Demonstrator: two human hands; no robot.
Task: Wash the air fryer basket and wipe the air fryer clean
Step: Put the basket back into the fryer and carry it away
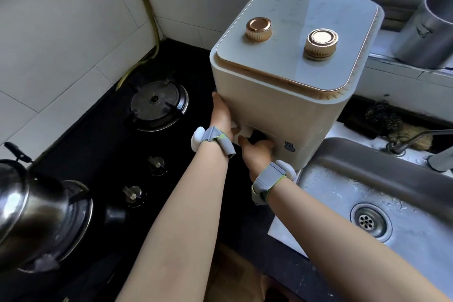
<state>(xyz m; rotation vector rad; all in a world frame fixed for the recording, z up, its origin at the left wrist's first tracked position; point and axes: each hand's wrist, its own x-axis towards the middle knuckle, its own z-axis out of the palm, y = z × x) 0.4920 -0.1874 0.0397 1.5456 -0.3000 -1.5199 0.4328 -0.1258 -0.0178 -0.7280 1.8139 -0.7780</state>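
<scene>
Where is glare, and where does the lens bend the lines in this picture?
Head view: window light glares on the cream air fryer's glossy top and the steel kettle; the white wall tiles' seams curve from wide-angle distortion; the black hob stays dim.

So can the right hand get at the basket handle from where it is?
Probably yes. The right hand is already at the dark handle recess low on the air fryer front, with nothing between them. Its fingers are hidden in the recess, so the grip itself can't be confirmed. The left hand rests on the side.
</scene>
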